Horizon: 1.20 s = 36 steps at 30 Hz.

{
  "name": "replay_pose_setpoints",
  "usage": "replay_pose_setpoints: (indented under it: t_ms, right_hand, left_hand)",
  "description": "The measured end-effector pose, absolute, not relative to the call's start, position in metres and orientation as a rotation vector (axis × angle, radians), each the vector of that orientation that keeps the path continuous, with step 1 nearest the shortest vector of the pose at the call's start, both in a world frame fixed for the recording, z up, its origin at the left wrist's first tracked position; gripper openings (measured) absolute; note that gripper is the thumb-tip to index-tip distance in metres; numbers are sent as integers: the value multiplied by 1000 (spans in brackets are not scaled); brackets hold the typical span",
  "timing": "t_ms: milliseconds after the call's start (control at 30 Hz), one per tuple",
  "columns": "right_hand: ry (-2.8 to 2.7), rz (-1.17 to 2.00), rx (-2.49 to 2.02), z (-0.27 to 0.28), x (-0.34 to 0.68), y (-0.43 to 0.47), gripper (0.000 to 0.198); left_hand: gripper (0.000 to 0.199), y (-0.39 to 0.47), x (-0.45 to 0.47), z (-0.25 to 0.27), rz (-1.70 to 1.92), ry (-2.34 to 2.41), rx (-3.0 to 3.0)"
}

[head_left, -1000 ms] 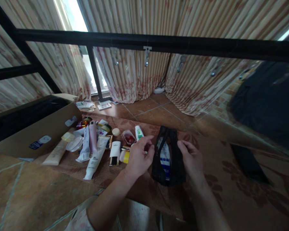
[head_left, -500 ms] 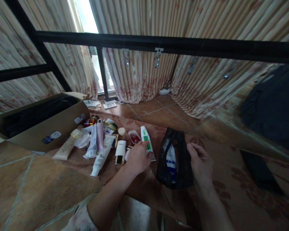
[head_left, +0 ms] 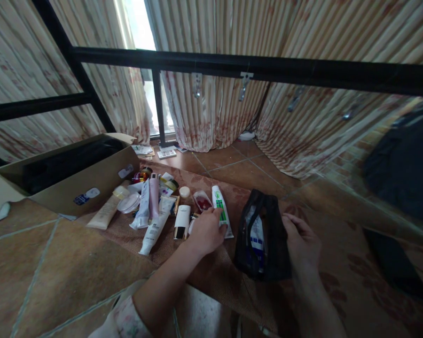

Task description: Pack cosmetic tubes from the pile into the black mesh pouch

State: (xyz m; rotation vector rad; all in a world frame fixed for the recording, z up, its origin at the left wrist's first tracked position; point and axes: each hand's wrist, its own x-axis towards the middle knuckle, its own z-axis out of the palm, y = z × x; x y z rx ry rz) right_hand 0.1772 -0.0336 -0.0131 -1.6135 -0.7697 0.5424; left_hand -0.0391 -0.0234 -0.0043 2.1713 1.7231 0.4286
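My left hand reaches over the cloth, its fingers closed on a white-and-green tube that lies there. Beside it on the right stands a black mesh pouch with its top gaping. A white-and-blue tube shows inside the pouch. The pouch's right edge is pinched by my right hand. Just left of the green tube are a clear container with something red in it, a small round jar and a white bottle with a gold cap, with several squeeze tubes further left.
A cardboard box with dark contents stands at the left. The patterned brown cloth covers a low surface, and a dark flat object lies on its right. A black metal bar crosses in front of striped curtains.
The whole view has shifted slightly, so things sit further right in the picture. Both hands keep nearly the same places against the tube and the pouch.
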Motion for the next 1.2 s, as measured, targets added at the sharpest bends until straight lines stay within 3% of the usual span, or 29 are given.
replay_pose_setpoints:
  t_ms: [733, 967, 1100, 1200]
  right_hand:
    - [-808, 544, -1561, -19, 181, -31, 26]
    - [-841, 546, -1558, -24, 185, -30, 28]
    - [-835, 541, -1579, -20, 182, -31, 27]
    - [-830, 548, -1576, -17, 180, -32, 25]
  left_hand:
    - [25, 6, -109, 17, 575, 1914, 1890]
    - [22, 0, -118, 16, 491, 1556, 1982]
    - [26, -4, -113, 10, 386, 1543, 2071]
    - [49, -5, -111, 7, 242, 1574, 2144]
